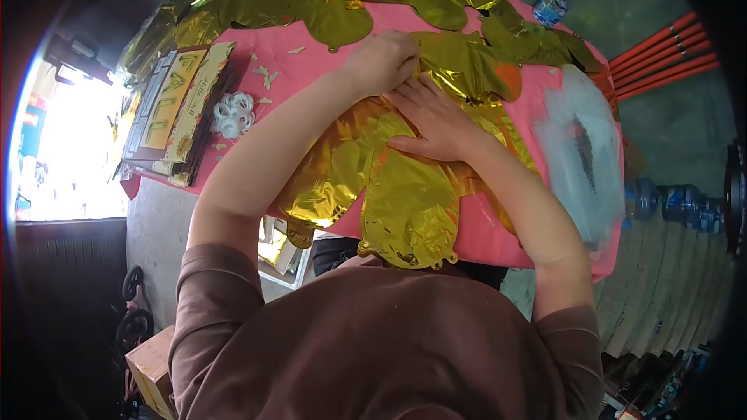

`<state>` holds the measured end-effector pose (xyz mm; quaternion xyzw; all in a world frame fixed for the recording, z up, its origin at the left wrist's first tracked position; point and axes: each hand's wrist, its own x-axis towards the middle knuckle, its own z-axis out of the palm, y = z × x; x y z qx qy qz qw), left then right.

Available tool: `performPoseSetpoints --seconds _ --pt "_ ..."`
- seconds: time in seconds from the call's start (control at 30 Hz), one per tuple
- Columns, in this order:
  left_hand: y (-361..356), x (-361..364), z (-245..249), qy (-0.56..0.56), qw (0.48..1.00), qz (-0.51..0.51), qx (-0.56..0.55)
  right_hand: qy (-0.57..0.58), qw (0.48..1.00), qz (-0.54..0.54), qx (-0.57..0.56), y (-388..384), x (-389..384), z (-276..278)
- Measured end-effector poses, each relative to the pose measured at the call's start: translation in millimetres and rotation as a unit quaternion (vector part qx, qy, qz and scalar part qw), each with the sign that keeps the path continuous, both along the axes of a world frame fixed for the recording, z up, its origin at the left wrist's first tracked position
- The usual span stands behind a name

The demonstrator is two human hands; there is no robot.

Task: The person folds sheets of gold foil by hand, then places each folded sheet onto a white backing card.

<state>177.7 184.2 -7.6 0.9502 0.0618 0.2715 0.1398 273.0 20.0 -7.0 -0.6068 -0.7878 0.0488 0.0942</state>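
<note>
A flat, uninflated gold foil balloon lies across the near part of the table, its rounded end with small tabs hanging at the front edge. My left hand is closed, its fingers curled in a pinch at the balloon's upper part; the fingertips are partly hidden. Just below and to the right, my right hand lies flat on the foil with its fingers stretched and its thumb apart. The fingertips of both hands are close together. Beyond them another flat gold foil balloon is spread out.
More gold foil lines the far side of the pink-covered table. On the left are printed card packs and white ribbon rolls. Clear plastic bags lie at right, a water bottle at far right.
</note>
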Motion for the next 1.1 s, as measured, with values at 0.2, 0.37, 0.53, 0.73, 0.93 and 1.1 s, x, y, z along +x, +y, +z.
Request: performPoseSetpoints --seconds 0.2,0.37,0.53,0.73,0.93,1.1 --pt "1.9 4.5 -10.7 0.041 0.996 0.072 0.034 0.007 1.000 -0.007 0.006 0.0 -1.0 -2.0" --pt "15.8 -1.4 -9.9 0.015 0.990 0.138 -0.006 0.014 1.000 -0.003 0.014 -2.0 -1.5 -0.7" --pt "20.5 -2.6 -6.1 -0.016 0.995 0.100 -0.017 0.010 1.000 -0.008 -0.004 -2.0 -1.7 -1.6" --pt "-4.0 16.7 4.2 0.039 0.990 -0.063 -0.117 -0.016 1.000 -0.008 0.019 -1.7 -1.1 -3.7" --pt "-2.7 36.0 -3.5 0.046 0.979 -0.086 -0.178 0.045 0.993 0.000 0.109 -2.6 -2.3 -10.1" --pt "-2.6 33.2 -5.9 0.084 0.977 -0.078 -0.182 0.157 0.972 -0.133 0.115 -26.7 10.0 22.0"
